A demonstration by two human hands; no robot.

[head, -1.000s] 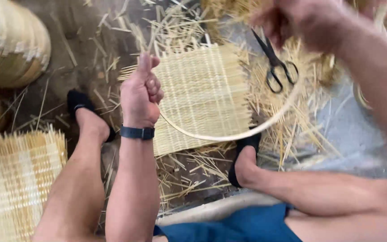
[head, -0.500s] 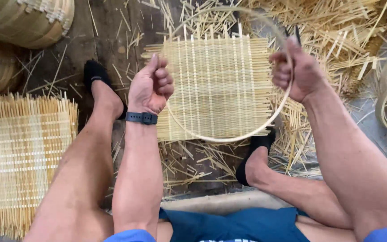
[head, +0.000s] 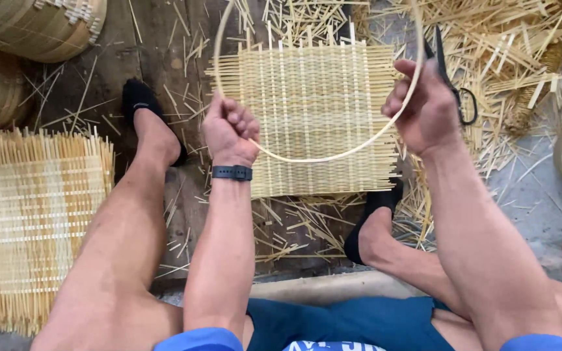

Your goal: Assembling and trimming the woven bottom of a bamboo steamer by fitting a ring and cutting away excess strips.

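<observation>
While both fists stay closed, I hold a thin bamboo hoop [head: 320,158] between them: my left hand [head: 230,130] has its grip clenched tight on the hoop's left arc, my right hand [head: 426,107] has its grip curled shut on the right arc. Hoop hangs above a square woven bamboo mat [head: 313,84] lying flat on the floor between my feet; whether the two touch, I cannot tell. Black wristband [head: 231,172] on left wrist. Black scissors [head: 453,81] lie just behind my right hand, on loose bamboo splints [head: 508,45]. Second woven mat [head: 27,221] lies well apart, by my left leg. Rounded basket [head: 40,26] at upper left.
</observation>
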